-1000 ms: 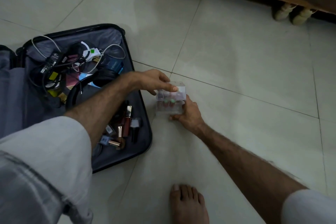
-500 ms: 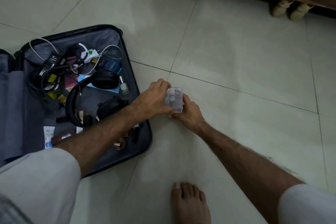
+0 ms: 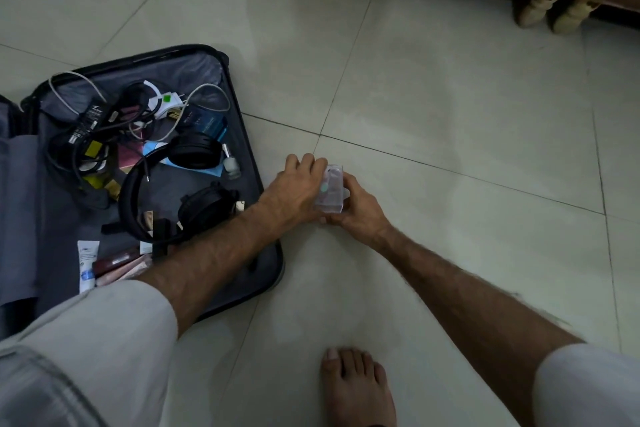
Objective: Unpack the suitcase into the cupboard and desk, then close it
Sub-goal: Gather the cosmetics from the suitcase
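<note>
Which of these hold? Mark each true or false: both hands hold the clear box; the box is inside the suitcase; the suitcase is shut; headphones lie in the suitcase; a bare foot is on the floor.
1. Both hands hold the clear box. True: the left hand and right hand grip it from either side.
2. The box is inside the suitcase. False: it is over the tiled floor, beside the suitcase.
3. The suitcase is shut. False: it lies open with things inside.
4. Headphones lie in the suitcase. True.
5. A bare foot is on the floor. True.
</note>
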